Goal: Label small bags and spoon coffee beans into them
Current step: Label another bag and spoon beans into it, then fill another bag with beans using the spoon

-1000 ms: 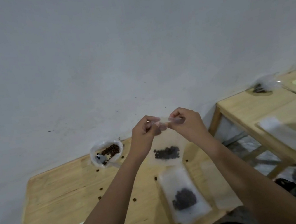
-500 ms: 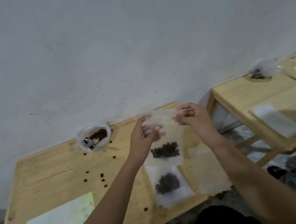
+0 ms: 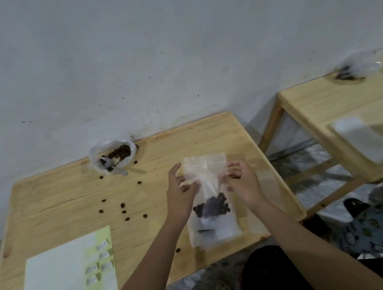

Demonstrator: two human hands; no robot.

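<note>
A small clear bag with coffee beans in its lower part lies low over the wooden table, on top of another filled bag. My left hand pinches its left side and my right hand pinches its right side, just below the top strip. At the back of the table an open plastic bag of coffee beans holds a spoon. A label sheet lies at the front left.
Several loose beans are scattered mid-table. An empty clear bag lies right of my hands near the table edge. A second wooden table to the right carries a white bag and another bean bag.
Both hands have come down from chest height toward the table with the filled bag, which now rests over the other filled bag. The view has tilted downward.
</note>
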